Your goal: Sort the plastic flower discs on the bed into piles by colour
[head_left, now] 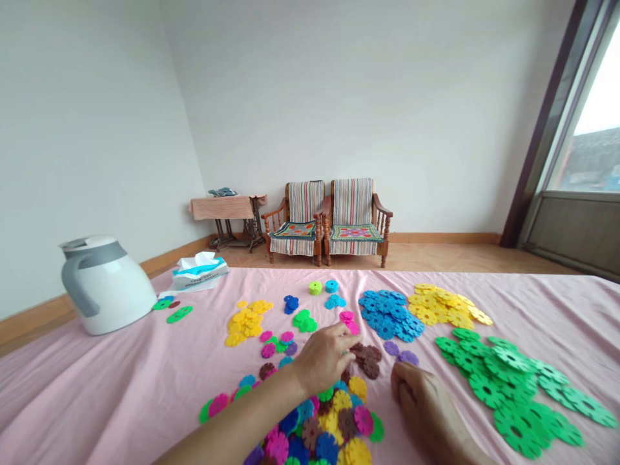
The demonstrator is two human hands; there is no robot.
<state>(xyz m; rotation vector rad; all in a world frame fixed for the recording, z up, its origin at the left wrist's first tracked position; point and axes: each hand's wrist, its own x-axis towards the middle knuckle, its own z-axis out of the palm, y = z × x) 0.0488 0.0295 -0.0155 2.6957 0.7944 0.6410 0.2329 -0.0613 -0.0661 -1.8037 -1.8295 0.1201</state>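
My left hand [325, 358] reaches over the middle of the cloth, its fingers bent and pressed together at the edge of a small pile of brown snowflake discs [371, 369]. Pink discs [349, 321] lie just beyond its knuckles. What its fingertips hold, if anything, is hidden. My right hand [426, 403] rests on the cloth, closed, and its inside cannot be seen. Two purple discs [407, 358] lie just past it. Below my left forearm spreads a mixed heap of coloured discs [327, 445], partly covered by the arm.
Sorted piles include blue discs [390, 314], yellow discs [443, 303], green discs [513, 378] and a smaller yellow pile [247, 321]. A white jug [113, 287] and a tissue pack [198, 272] stand at left on the pink cloth [121, 394]. Two wooden chairs [356, 219] are beyond.
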